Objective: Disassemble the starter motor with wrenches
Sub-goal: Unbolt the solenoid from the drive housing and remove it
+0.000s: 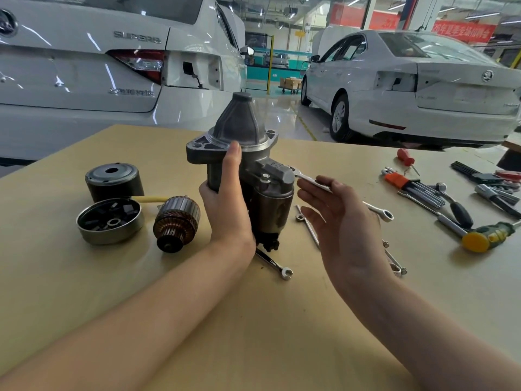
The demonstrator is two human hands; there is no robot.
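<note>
Starter motor (248,170) stood upright on the tan table (282,320), nose cone up. The left hand (225,204) gripped its housing, fingers curled round the far side. The right hand (338,218) had straight, spread fingers, and a wrench (313,180) lay across them, its head at the motor's side. An armature (176,222) lay nearby.

L hand (225,198) upright, thumb up, fingers wrapped round the starter motor (245,165), forearm running in from lower left. R hand (338,218) palm facing left, fingers straight and spread, a wrench (313,180) lying across them w/ no curl; forearm from lower right.
</note>
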